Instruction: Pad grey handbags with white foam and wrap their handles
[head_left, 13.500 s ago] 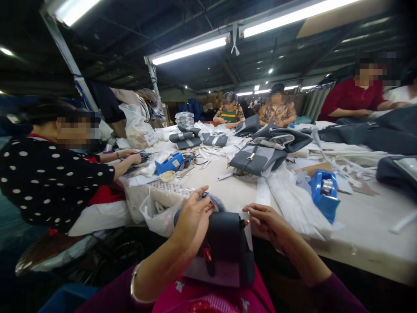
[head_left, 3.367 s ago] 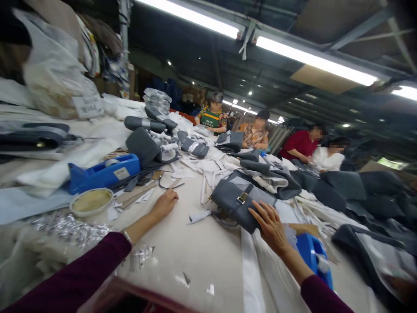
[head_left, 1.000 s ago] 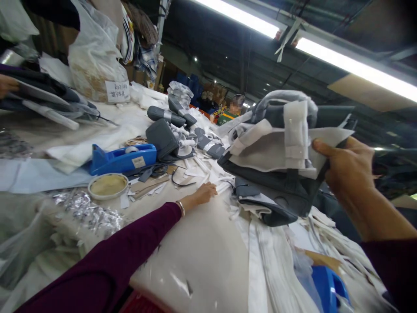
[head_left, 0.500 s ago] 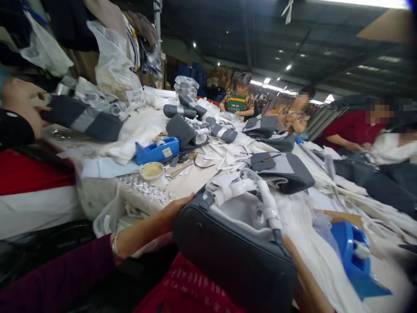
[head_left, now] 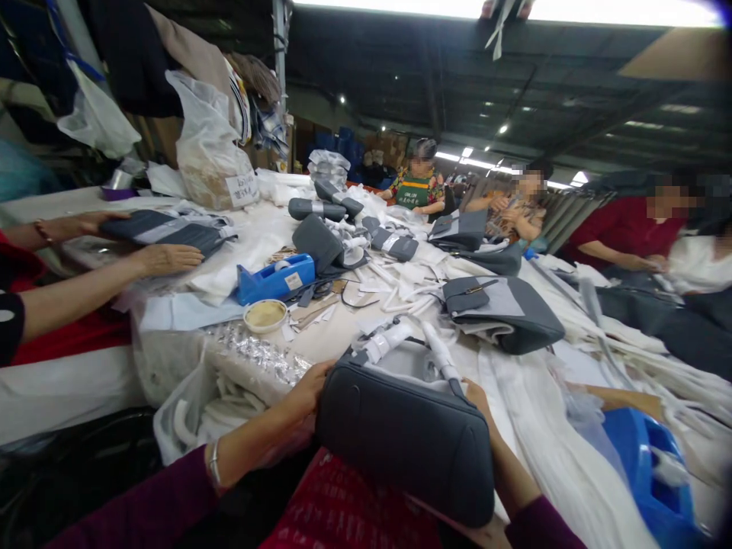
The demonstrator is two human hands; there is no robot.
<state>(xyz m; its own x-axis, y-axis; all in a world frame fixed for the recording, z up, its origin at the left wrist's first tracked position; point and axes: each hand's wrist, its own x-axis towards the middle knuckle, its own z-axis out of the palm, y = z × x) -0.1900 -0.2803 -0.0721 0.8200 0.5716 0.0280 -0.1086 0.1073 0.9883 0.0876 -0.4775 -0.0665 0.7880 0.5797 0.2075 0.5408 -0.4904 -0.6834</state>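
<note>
A dark grey handbag is held in front of me at the table's near edge, its bottom turned toward me. Its handles are wrapped in white material and point away. My left hand grips the bag's left end, its fingertips partly hidden behind it. At the right end, my right hand holds the bag, most of its fingers out of sight behind it. Beyond the bag, another dark grey bag lies on the white-covered table.
A blue tape dispenser and a round tub stand ahead left; another blue dispenser is at the right. At the left, a co-worker's hands rest on a dark bag. Several people work across the table.
The bag I hold has turned slightly and sits a little smaller in view, with more of my right forearm showing. The co-worker's bag at the left has been laid flat on the table.
</note>
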